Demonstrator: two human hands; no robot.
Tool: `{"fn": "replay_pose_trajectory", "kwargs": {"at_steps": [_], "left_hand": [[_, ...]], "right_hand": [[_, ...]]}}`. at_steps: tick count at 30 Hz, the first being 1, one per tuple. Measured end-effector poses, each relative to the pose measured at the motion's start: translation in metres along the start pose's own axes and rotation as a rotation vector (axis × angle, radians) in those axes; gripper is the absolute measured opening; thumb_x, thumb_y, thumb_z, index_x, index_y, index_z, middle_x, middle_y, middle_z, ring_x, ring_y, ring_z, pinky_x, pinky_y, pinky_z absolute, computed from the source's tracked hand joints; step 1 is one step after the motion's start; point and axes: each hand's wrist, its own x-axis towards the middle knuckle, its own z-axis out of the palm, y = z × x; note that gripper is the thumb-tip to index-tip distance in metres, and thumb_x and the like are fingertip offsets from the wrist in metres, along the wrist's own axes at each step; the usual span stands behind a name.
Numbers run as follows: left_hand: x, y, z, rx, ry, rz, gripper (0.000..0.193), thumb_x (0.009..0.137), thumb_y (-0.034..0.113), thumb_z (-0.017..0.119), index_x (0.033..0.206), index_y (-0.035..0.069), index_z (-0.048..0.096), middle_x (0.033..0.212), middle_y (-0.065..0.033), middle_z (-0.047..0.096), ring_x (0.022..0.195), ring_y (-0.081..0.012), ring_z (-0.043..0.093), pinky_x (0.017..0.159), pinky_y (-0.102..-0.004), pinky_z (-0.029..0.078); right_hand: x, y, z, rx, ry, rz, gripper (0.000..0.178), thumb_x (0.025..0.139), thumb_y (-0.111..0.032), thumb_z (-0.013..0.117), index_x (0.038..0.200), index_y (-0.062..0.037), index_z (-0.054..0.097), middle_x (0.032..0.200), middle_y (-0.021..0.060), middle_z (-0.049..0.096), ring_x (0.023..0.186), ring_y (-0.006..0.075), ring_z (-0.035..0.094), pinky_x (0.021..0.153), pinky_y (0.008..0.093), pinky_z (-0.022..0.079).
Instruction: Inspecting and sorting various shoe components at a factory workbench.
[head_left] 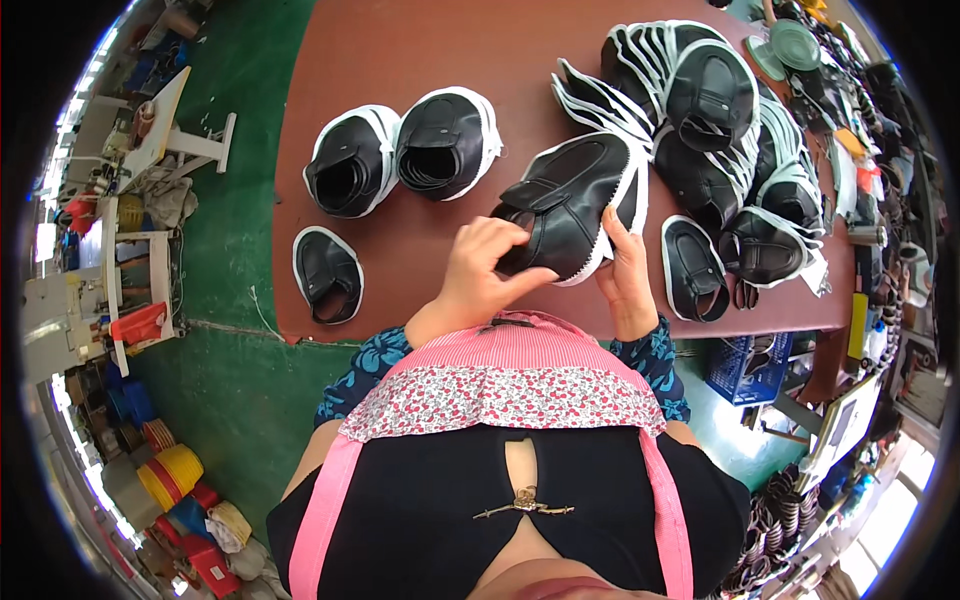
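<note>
Between my hands, just above the near part of the brown table, is a black shoe upper with a white stitched edge. My left hand grips its heel opening, thumb along the lower side. Along the white edge, my right hand holds it with the thumb on top and the other fingers underneath. More white edges show behind it, so I cannot tell whether it is one piece or several. A single upper lies right of my right hand. Another single upper lies at the table's near left.
Two nested stacks of uppers stand at the left of the brown table. A large heap of uppers covers its right side. Below the right edge sits a blue crate. Tools and a green round dish crowd the far right.
</note>
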Motion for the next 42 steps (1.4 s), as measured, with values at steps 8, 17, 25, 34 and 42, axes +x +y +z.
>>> {"fn": "replay_pose_trajectory", "kwargs": {"at_steps": [8,17,25,34,42], "left_hand": [[-0.059,-0.029,-0.019,0.142,0.071,0.156,0.034,0.079,0.010,0.096,0.099,0.005,0.068,0.092,-0.0114,0.070,0.074,-0.0303,0.067,0.064,-0.0387,0.053],[-0.307,-0.159,-0.052,0.590,-0.435,-0.419,0.022,0.094,0.020,0.074,0.107,0.008,0.061,0.097,-0.0093,0.065,0.093,-0.0316,0.068,0.075,-0.0464,0.057],[-0.246,-0.126,-0.048,0.830,0.060,-0.413,0.018,0.101,0.022,0.072,0.098,0.009,0.059,0.090,-0.0110,0.059,0.088,-0.0327,0.064,0.071,-0.0469,0.052],[-0.257,-0.202,-0.089,1.280,0.013,-0.705,0.023,0.103,0.025,0.071,0.111,0.007,0.059,0.123,-0.0145,0.063,0.116,-0.0336,0.062,0.087,-0.0447,0.056],[-0.218,-0.227,-0.078,0.817,-0.085,-0.850,0.049,0.106,0.046,0.069,0.128,0.005,0.051,0.097,-0.0232,0.076,0.091,-0.0466,0.073,0.076,-0.0565,0.057]], "right_hand": [[-0.007,0.004,-0.041,-0.185,0.142,-0.245,0.038,0.112,-0.017,0.066,0.145,0.0005,0.059,0.131,0.0109,0.074,0.113,0.0215,0.075,0.101,0.0358,0.061],[-0.007,-0.011,-0.050,-0.181,0.075,-0.145,0.039,0.112,-0.017,0.066,0.145,0.0029,0.057,0.120,0.0150,0.076,0.101,0.0276,0.079,0.089,0.0376,0.066],[-0.021,0.016,-0.017,-0.138,-0.015,0.056,0.043,0.115,-0.030,0.059,0.139,0.0062,0.062,0.110,0.0189,0.079,0.096,0.0268,0.078,0.089,0.0392,0.064],[-0.012,0.024,-0.018,-0.062,-0.058,0.156,0.046,0.115,-0.034,0.059,0.141,0.0051,0.060,0.111,0.0204,0.078,0.095,0.0299,0.080,0.089,0.0397,0.065],[0.005,0.031,-0.005,0.195,-0.046,0.228,0.048,0.117,-0.040,0.054,0.142,0.0004,0.060,0.112,0.0206,0.078,0.095,0.0296,0.078,0.089,0.0410,0.065]]}}
